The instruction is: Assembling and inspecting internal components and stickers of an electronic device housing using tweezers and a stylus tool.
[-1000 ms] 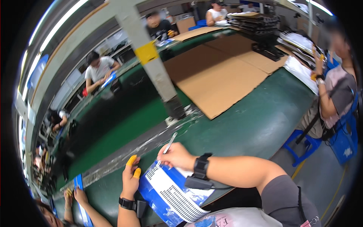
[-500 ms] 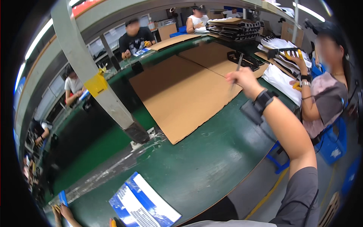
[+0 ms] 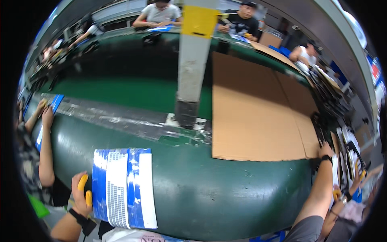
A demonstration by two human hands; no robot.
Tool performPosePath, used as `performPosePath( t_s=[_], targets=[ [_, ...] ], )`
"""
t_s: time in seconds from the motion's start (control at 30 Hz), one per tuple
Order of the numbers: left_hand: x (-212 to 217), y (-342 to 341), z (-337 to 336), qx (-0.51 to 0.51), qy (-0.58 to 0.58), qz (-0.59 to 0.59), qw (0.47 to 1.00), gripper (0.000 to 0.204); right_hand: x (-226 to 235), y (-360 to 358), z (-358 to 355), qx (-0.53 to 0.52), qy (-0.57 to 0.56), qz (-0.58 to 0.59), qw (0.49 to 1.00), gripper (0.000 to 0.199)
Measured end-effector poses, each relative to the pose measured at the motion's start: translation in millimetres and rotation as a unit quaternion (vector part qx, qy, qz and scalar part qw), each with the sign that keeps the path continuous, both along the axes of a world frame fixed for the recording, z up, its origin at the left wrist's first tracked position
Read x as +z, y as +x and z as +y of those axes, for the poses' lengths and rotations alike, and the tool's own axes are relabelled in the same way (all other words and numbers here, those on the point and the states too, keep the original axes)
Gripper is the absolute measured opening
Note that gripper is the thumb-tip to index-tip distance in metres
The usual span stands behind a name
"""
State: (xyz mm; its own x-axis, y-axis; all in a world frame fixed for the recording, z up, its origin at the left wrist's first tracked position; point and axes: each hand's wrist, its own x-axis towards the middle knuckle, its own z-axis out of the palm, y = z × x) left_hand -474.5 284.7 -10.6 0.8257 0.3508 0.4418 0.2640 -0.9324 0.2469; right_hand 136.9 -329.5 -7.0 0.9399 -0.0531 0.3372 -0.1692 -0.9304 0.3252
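My left hand, with yellow finger covers on two fingers, is at the left edge of a blue-and-white printed sheet near the table's front. Its fingers are apart, and I see nothing gripped in them. My right hand reaches far to the right, beside black frame-like parts at the right end of a large brown cardboard sheet. Its fingers look closed; what they hold is too small and blurred to tell.
A grey post with a yellow band rises from the green table. Someone's hands hold a blue item at the left. Another person's hand is close to my right arm. Several people sit across the table.
My view has swung left, bringing my left hand and the printed sheet fully in. My right hand, earlier raised with a thin metal tool, is now lower, by the black parts.
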Motion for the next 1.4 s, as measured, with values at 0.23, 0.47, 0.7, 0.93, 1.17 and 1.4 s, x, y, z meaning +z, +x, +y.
performPosePath(
  t_s=[0.23,0.47,0.7,0.93,1.17,1.4],
  targets=[
    [-1,-9,-7,0.009,0.020,0.013,1.000,0.041,10,-10,41,0.073,-0.011,0.039,0.997,0.012],
    [-8,-9,1,-0.008,0.028,-0.028,0.999,0.038,62,-111,135,0.150,-0.161,0.153,0.963,0.029],
    [2,-8,4,-0.003,-0.037,-0.111,0.993,0.033,117,-286,244,0.330,-0.069,0.053,0.940,0.017],
    [79,12,16,-0.299,-0.382,-0.017,0.874,0.014,183,-491,336,0.645,-0.071,0.085,0.756,0.021],
    [84,59,7,-0.261,-0.818,0.013,0.513,0.042,147,-521,451,0.804,-0.104,-0.013,0.585,0.022],
    [52,132,50,-0.226,-0.864,-0.124,0.432,0.012,91,-479,531,0.782,-0.156,-0.027,0.603,0.032]
  ],
)
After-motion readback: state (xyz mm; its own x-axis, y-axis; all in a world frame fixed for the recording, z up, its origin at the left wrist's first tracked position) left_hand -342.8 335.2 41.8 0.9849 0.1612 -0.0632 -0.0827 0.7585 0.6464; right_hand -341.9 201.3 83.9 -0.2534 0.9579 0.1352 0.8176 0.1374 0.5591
